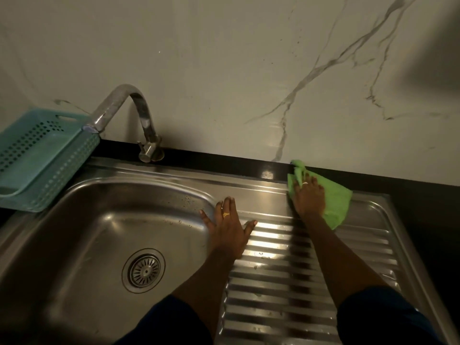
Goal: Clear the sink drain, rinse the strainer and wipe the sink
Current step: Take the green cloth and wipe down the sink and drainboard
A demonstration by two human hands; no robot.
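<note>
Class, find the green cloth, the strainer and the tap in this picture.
cloth (338,205), head view, its uncovered right half.
strainer (143,270), head view, its centre.
tap (129,90), head view, top of its bend.

A home kitchen: a stainless-steel sink basin with a ribbed steel drainboard is set into a glossy black worktop. A curved chrome tap rises behind it, a white marble-veined wall panel backs the worktop, and a teal perforated plastic basket sits at the basin's left.

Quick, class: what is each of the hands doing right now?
Left hand: open, resting flat on the drainboard.
Right hand: open, pressing the green cloth onto the drainboard.
</note>
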